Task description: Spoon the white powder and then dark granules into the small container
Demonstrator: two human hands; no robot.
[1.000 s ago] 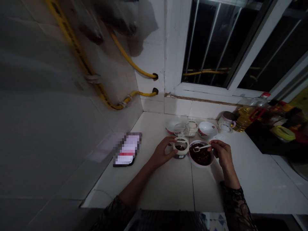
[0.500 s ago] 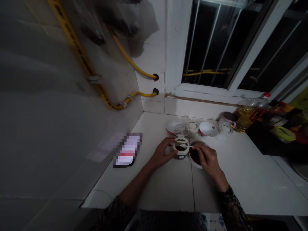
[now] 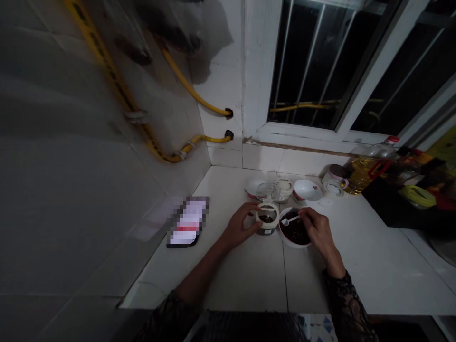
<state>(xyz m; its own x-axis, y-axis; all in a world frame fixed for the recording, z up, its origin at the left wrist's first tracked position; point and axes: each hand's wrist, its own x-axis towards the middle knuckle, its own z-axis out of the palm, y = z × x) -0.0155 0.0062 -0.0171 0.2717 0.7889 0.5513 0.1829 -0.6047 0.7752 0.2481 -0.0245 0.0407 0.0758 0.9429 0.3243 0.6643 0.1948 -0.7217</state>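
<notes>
My left hand [image 3: 242, 225] grips a small seasoning jar [image 3: 267, 230] from its left side, thumb in front and fingers behind. The jar's clear lid [image 3: 268, 191] is flipped up, and dark contents show inside. Pinched in my right hand [image 3: 317, 230] is a small white spoon [image 3: 291, 219]. Its bowl end hangs over a white bowl [image 3: 295, 245] that holds a dark reddish-brown mixture. The bowl stands on the counter just right of the jar. Whether anything lies on the spoon is too small to tell.
Behind the jar stand another seasoning jar [image 3: 284, 190] and a white bowl [image 3: 308, 191]. An oil bottle [image 3: 363, 173] and a lidded jar [image 3: 335, 178] are at the right rear. A lit phone [image 3: 188, 222] lies at the left by the tiled wall.
My right hand has shifted right, bringing the spoon from over the open jar to above the dark mixture in the bowl. My left hand keeps its hold on the jar.
</notes>
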